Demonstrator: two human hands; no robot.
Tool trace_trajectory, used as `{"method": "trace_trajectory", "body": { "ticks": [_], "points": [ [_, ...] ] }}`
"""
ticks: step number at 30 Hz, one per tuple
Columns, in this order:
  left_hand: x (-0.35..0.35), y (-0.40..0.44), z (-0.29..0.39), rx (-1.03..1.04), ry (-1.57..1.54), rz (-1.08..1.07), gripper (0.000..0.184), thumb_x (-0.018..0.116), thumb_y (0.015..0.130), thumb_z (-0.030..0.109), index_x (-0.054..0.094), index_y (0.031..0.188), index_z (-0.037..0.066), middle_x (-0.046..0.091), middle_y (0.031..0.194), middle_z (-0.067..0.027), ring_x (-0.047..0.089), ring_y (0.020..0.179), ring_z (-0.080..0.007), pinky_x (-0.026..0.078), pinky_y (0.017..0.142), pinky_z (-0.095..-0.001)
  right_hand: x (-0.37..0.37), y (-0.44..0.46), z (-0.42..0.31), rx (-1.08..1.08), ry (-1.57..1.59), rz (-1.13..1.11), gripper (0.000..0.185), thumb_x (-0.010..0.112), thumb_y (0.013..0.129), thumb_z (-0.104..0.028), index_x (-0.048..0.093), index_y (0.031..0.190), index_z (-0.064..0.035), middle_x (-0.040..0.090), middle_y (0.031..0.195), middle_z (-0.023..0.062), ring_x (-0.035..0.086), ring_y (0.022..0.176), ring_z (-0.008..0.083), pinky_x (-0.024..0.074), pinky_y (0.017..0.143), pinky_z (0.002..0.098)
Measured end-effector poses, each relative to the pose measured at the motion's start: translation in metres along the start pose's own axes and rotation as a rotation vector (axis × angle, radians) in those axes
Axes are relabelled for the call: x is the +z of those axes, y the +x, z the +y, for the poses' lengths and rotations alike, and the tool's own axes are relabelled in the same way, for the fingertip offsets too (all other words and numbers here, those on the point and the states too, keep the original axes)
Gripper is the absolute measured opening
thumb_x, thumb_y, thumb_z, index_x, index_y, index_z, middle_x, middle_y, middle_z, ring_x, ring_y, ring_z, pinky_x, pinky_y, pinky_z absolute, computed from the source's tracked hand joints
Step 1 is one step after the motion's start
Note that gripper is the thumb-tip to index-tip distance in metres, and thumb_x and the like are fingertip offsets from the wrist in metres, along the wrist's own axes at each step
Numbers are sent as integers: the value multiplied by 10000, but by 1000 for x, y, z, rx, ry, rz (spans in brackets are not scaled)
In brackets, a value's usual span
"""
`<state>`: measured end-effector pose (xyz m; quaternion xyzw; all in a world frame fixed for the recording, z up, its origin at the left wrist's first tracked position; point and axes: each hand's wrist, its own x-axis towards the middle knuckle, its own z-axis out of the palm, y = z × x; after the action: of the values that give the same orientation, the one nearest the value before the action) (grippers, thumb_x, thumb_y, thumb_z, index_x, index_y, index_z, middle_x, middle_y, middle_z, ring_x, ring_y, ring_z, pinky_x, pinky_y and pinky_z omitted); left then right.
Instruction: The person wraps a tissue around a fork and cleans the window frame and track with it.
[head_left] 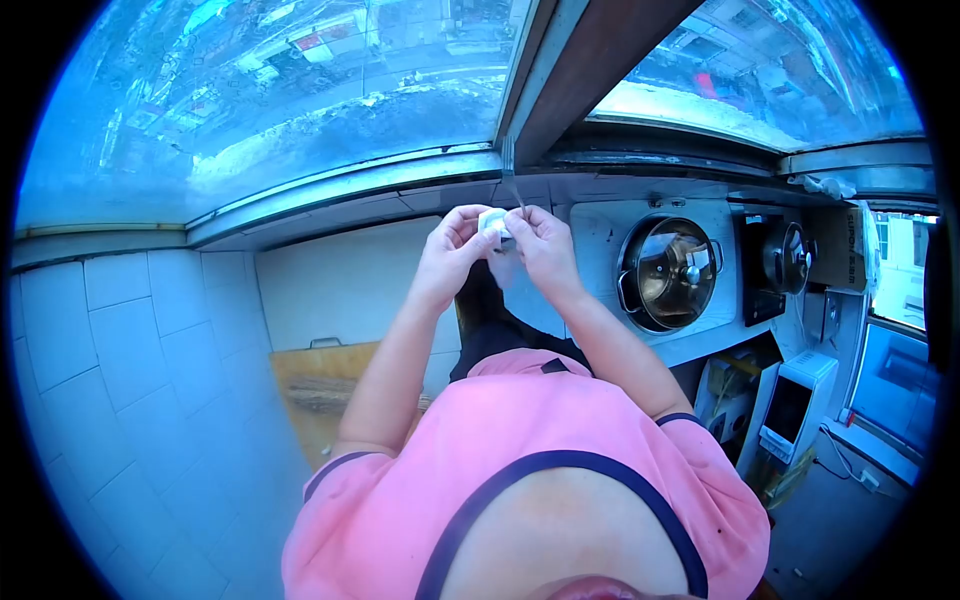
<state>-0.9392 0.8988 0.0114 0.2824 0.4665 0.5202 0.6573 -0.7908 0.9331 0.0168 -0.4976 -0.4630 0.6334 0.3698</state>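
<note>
In front of my body, at the window side, both hands meet around a small white object, whose exact kind I cannot make out. My left hand pinches it from the left between thumb and fingers. My right hand closes on its right edge, with the fingertips close to those of my left. Part of the white object is hidden behind the fingers.
To the right, a large pot with a glass lid stands on the white counter. Beyond it are a second lidded pot and a cardboard box. Lower right is a white appliance. A window runs ahead.
</note>
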Motion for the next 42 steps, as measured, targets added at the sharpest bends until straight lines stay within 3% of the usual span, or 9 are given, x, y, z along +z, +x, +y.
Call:
{"method": "trace_trajectory", "body": {
  "ticks": [6, 8, 11, 25, 29, 32, 33, 39, 42],
  "points": [
    [-10, 34, 4, 214, 243, 336, 183, 638, 885, 86, 540, 1004, -12, 642, 860, -60, 601, 766, -86, 475, 677, -224, -8, -10, 6, -50, -107, 19, 194, 464, 983, -207, 541, 1014, -32, 516, 671, -8, 455, 559, 50, 390, 530, 209],
    [-9, 45, 11, 274, 300, 350, 165, 627, 891, 91, 563, 991, -24, 641, 845, -55, 590, 753, -79, 474, 664, -229, -9, -15, 0, 134, 192, -204, 185, 438, 998, -208, 535, 966, -54, 458, 614, -18, 398, 477, 39, 321, 427, 200],
    [-9, 63, 15, 386, 461, 404, 145, 597, 905, 97, 602, 992, -19, 640, 822, -51, 580, 722, -83, 476, 661, -246, -4, -3, 1, 266, 281, -212, 196, 404, 1019, -234, 504, 950, -80, 412, 563, -37, 308, 399, 36, 236, 361, 194],
    [-1, 84, -4, 451, 738, 560, 167, 580, 891, 80, 602, 1016, -30, 637, 965, -135, 636, 798, -217, 502, 719, -319, -2, 33, 26, 470, 646, -363, 226, 378, 1022, -252, 477, 892, -96, 309, 530, -57, 228, 365, 39, 196, 315, 200],
    [10, 65, 5, 410, 508, 592, 224, 649, 838, 59, 597, 1031, -42, 600, 1022, -155, 642, 819, -241, 516, 689, -323, 1, 35, 26, 475, 591, -334, 227, 382, 1020, -263, 473, 887, -103, 299, 529, -61, 219, 366, 37, 181, 314, 202],
    [13, 64, 2, 605, 746, 491, 257, 671, 819, 36, 613, 1057, -38, 607, 995, -151, 642, 801, -227, 523, 665, -322, 1, 36, 31, 450, 617, -331, 230, 383, 1018, -272, 466, 872, -114, 298, 528, -62, 217, 364, 37, 172, 315, 204],
    [13, 68, -1, 598, 683, 461, 294, 689, 821, 52, 644, 1103, -17, 623, 979, -110, 639, 764, -159, 507, 676, -273, 2, 35, 31, 450, 616, -336, 230, 383, 1018, -272, 466, 872, -114, 298, 528, -62, 217, 364, 37, 172, 315, 204],
    [15, 76, -9, 673, 922, 430, 252, 676, 814, 4, 670, 1065, -14, 646, 813, -75, 612, 654, -102, 492, 580, -259, 6, 31, 29, 459, 677, -233, 237, 383, 1016, -285, 451, 845, -136, 294, 526, -65, 220, 358, 43, 174, 311, 211],
    [-1, 68, -4, 531, 771, 481, 250, 677, 813, 5, 674, 1063, -12, 652, 764, -70, 596, 608, -86, 485, 535, -250, 22, 35, 35, 450, 736, -337, 242, 380, 1016, -280, 449, 837, -131, 314, 529, -61, 234, 354, 48, 182, 309, 211]
  ]
}}
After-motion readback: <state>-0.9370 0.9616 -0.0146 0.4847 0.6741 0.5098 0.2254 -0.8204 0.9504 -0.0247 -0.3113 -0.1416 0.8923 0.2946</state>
